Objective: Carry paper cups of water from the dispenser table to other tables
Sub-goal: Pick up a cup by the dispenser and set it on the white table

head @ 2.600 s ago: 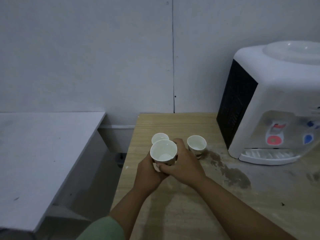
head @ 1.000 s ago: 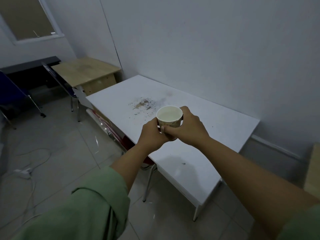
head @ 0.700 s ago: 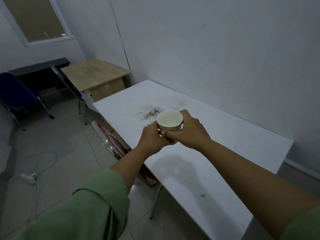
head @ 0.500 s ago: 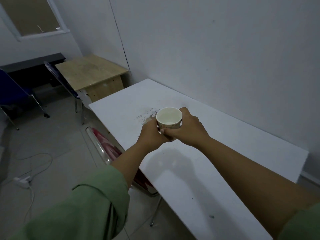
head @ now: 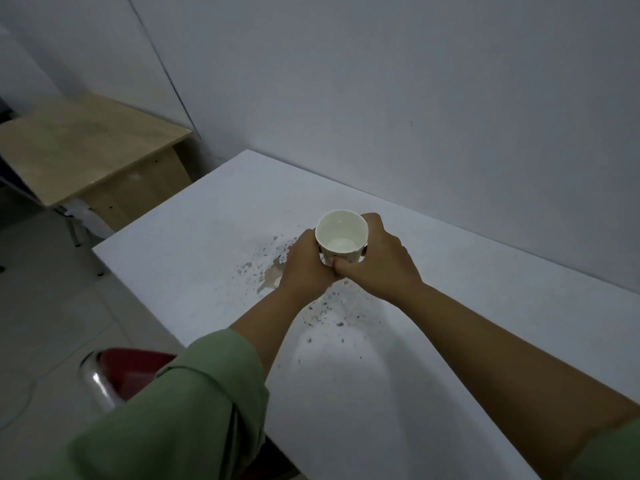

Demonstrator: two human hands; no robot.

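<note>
A white paper cup (head: 341, 237) with a patterned wall and a little water in it stays upright between both my hands. My left hand (head: 304, 265) wraps its left side and my right hand (head: 377, 261) wraps its right side. The cup is low over the white table (head: 194, 271), above a stained, speckled patch (head: 273, 271). Whether its base touches the tabletop is hidden by my fingers.
A wooden desk (head: 86, 147) stands to the far left against the wall. A red chair seat with a chrome frame (head: 114, 372) sits below the white table's near edge. The wall runs close behind the table. Tiled floor lies to the left.
I have carried the cup from the dispenser table to the white table. Since half a second ago the cup has dropped lower, over the stained patch.
</note>
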